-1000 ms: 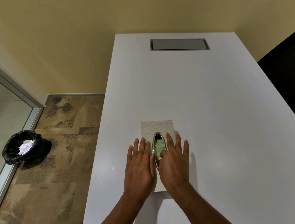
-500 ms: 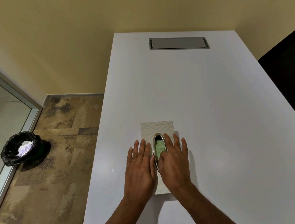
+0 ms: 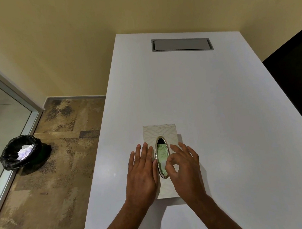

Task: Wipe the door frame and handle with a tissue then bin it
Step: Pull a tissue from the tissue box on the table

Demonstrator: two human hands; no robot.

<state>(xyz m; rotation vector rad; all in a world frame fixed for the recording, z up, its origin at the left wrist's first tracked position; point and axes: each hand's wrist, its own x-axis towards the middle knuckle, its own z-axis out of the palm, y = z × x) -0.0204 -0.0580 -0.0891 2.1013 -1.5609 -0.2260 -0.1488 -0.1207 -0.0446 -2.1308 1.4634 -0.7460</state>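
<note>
White laminate covers the tabletop, and a pale patterned tissue box lies on it near the front edge, its oval metal-rimmed opening showing greenish tissue inside. A left hand rests flat on the box's left part, fingers straight and spread slightly, gripping nothing, the grip apart. Beside it the right hand is at the opening's right rim with thumb and forefinger curled toward each other at the tissue; whether this grip has closed on the tissue cannot be told. At the tabletop's far end sits a grey recessed hatch. Down on the mottled brown floor at left, beside a glass door frame, stands a bin lined with a black bag, with crumpled white paper in it.
</note>
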